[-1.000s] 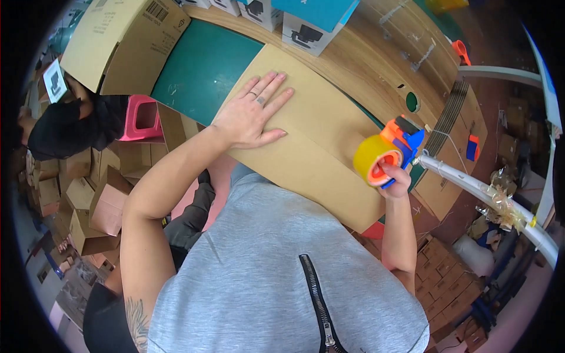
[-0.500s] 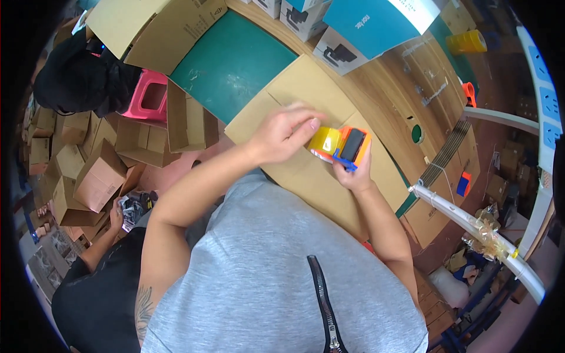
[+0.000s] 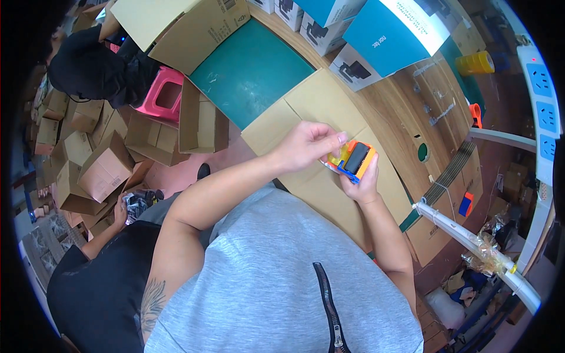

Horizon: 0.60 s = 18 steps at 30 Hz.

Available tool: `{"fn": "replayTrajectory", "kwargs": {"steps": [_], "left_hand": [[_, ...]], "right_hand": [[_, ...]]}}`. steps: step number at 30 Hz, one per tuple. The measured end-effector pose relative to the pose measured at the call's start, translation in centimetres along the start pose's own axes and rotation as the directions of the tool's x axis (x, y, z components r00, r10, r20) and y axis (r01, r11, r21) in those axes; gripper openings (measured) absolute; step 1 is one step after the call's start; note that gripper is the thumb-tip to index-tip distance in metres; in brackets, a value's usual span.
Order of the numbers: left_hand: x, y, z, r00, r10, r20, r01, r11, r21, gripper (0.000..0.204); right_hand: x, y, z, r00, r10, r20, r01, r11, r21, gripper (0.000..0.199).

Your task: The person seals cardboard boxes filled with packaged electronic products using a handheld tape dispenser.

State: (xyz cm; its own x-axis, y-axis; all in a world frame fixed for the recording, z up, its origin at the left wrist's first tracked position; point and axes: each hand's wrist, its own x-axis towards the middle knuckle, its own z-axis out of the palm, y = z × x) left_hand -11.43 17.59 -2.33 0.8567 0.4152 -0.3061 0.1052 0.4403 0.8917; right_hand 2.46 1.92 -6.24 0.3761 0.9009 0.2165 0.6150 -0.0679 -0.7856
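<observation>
My right hand (image 3: 362, 183) holds an orange and blue tape dispenser (image 3: 357, 160) with a black roller, its fingers wrapped round the side. A roll of yellow tape (image 3: 335, 156) sits in the dispenser, partly covered by my left hand (image 3: 312, 145). That hand's fingers are bent, with thumb and forefinger pressed together right beside the tape; whatever lies between them is too small to make out. Beneath both hands lies a flattened cardboard box (image 3: 297, 117) on the worktable.
Teal and white product boxes (image 3: 385, 38) stand at the far side of the wooden tabletop (image 3: 406, 106). An open carton (image 3: 194, 35) rests on the green mat (image 3: 247, 70). Left are a pink stool (image 3: 162, 97), several cartons and a co-worker in black (image 3: 106, 288). A white pole (image 3: 471, 235) crosses at right.
My left fingers have gone from stretched out over the tape roll to bent and pinched at the dispenser. The dispenser has turned slightly in my right hand. The whole view has shifted a little.
</observation>
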Motion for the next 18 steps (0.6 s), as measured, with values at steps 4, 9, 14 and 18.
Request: {"fn": "replayTrajectory", "kwargs": {"steps": [4, 9, 14, 18], "left_hand": [[0.0, 0.0, -0.2, 1.000, -0.017, 0.017, 0.017, 1.000, -0.015, 0.030], [-0.4, 0.1, -0.4, 0.998, 0.007, 0.055, -0.005, 0.999, -0.036, 0.028], [1.1, -0.1, -4.4, 0.874, 0.397, -0.281, -0.301, 0.895, 0.329, 0.027], [0.6, 1.3, -9.8, 0.760, 0.590, -0.273, -0.240, 0.645, 0.725, 0.032]], "right_hand": [[0.4, -0.7, 0.1, 1.000, 0.022, 0.018, -0.022, 1.000, -0.002, 0.057], [0.1, -0.3, 0.3, 1.000, 0.009, 0.012, -0.010, 0.999, 0.034, 0.055], [-0.9, 2.8, -1.7, 0.946, 0.320, -0.054, -0.204, 0.716, 0.668, 0.061], [-2.4, 2.8, -10.0, 0.830, 0.506, -0.236, 0.007, 0.414, 0.910, 0.056]]}}
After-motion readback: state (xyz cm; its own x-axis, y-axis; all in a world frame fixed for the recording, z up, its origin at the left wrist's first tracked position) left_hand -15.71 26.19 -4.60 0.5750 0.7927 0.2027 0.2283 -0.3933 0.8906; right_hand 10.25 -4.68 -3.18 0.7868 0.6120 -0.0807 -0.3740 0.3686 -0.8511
